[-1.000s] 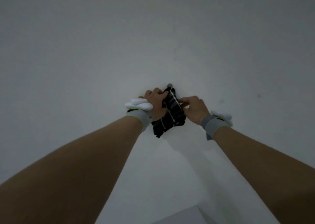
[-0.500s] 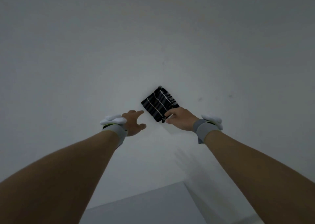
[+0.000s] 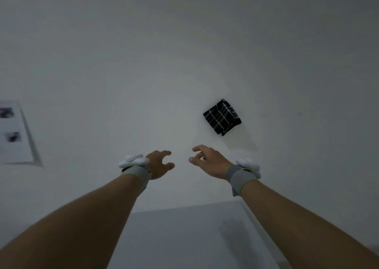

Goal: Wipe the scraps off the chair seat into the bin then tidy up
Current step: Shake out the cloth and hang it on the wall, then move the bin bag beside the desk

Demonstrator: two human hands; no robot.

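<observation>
A small dark cloth [image 3: 222, 117] — black with thin pale stripes crossing in a check — hangs flat against the white wall [image 3: 143, 63] from a small peg [image 3: 223, 99] at its top corner. It sits tilted, diamond-wise, folded into a neat square, its lowest corner pointing down.

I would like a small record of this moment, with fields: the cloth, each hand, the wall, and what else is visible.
cloth: dark striped cloth, folded, hanging on the wall from a small hook at its top
left hand: open, empty, below the cloth
right hand: open, empty, apart from the cloth
wall: plain, pale
other: paper sheet on wall at far left; grey wristbands on both wrists
</observation>
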